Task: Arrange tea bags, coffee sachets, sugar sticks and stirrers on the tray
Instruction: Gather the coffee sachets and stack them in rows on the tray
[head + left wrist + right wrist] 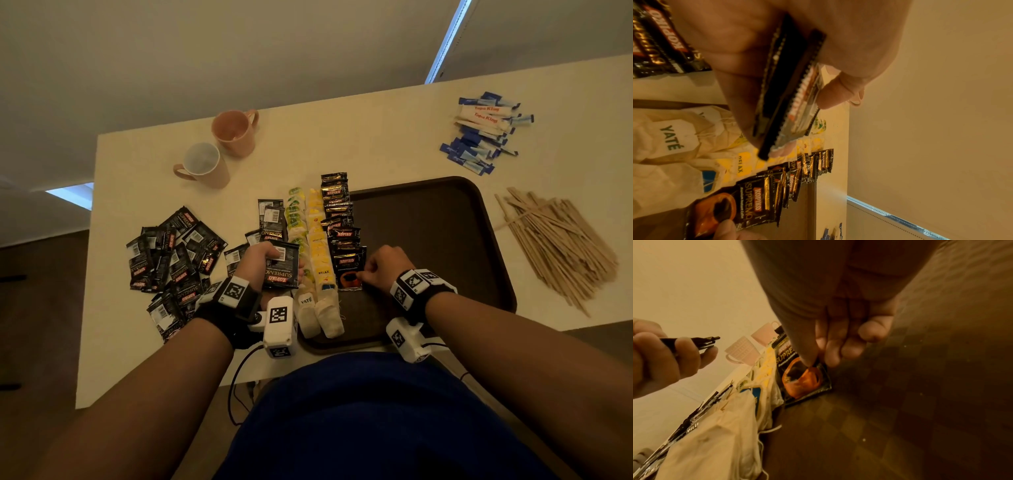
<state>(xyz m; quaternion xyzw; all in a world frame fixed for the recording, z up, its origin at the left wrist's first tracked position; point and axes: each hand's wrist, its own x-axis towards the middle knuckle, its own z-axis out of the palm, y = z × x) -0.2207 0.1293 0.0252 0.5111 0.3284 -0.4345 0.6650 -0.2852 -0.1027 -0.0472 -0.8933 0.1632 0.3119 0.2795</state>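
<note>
Left hand (260, 260) fingers clamped on a stack of coffee sachets (282, 267), at 9 o'clock of the tray (445, 219). Right hand (387, 265) fingers pinch the nearest sachet (347, 270) of the tray's row, beside tea bags (317, 240). Stirrers (555, 240), sugar sticks (486, 133) on table (342, 137) at 3 and 1 o'clock of the tray.

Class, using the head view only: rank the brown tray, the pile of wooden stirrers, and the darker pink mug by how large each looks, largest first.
1. Brown tray
2. Pile of wooden stirrers
3. Darker pink mug

The mug stands farther from the camera, so it may look smaller than it is.
</note>
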